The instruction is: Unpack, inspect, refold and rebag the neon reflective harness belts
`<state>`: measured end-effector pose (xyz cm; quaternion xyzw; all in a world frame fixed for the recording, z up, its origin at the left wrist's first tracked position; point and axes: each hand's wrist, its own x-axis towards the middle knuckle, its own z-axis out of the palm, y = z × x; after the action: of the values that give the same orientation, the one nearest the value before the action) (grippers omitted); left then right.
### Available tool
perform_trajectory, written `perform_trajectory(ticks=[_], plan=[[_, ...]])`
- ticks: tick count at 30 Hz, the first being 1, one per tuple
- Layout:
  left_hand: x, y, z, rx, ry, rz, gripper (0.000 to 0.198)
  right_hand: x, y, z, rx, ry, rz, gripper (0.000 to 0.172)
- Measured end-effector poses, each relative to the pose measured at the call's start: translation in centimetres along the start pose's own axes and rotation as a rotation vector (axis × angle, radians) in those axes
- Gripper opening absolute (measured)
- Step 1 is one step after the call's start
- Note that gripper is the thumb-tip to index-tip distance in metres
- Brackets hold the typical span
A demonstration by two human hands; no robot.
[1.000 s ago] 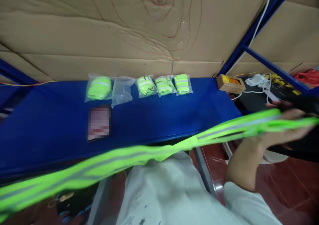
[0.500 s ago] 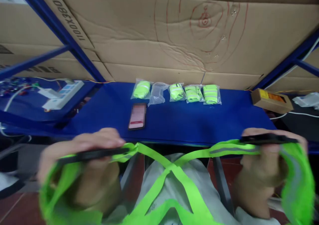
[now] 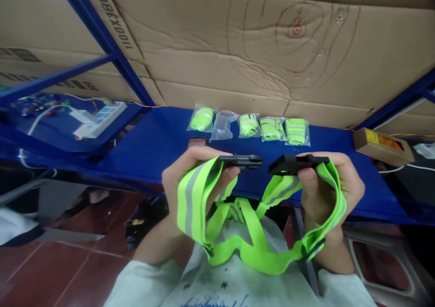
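Note:
My left hand pinches one black half of a plastic buckle, its prongs pointing right. Opposite it, my right hand grips the other black buckle half, the socket end pointing left. A small gap lies between the two halves. Both are fixed to a neon green reflective harness with grey stripes, whose straps loop down from my hands and cross in front of my shirt. The thumbs press on the buckle halves from below.
On the blue table several green bundles in clear bags, such as a folded harness, lie in a row with an empty clear bag. A phone shows partly behind my left hand. A cardboard box and a power strip flank them.
My hands have come closer together from wide apart, bringing the two buckle halves end to end. The stretched harness straps have gone slack. The view has shifted slightly left.

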<state>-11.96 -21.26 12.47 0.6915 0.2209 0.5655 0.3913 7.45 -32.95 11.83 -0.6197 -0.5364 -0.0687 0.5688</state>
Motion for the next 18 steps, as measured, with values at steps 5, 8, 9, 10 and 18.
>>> perform_trajectory(ticks=[5,8,9,10,18], plan=[[0.4,0.2,0.2,0.039,-0.013,0.041,0.015,0.2,-0.3,1.1,0.102,0.115,0.017,0.011],[0.7,0.1,0.2,0.078,-0.026,-0.019,0.02,0.6,0.3,1.2,0.098,0.079,0.025,0.011],[0.8,0.0,0.1,0.077,-0.033,-0.034,0.022,0.7,0.5,1.1,0.098,0.064,0.032,0.011],[0.9,-0.2,0.2,0.069,-0.041,-0.044,0.023,0.8,0.8,1.1,0.102,0.05,0.04,0.011],[1.1,-2.1,2.0,-0.165,-0.015,-0.156,0.021,0.4,1.8,1.3,0.088,0.079,0.087,0.013]])
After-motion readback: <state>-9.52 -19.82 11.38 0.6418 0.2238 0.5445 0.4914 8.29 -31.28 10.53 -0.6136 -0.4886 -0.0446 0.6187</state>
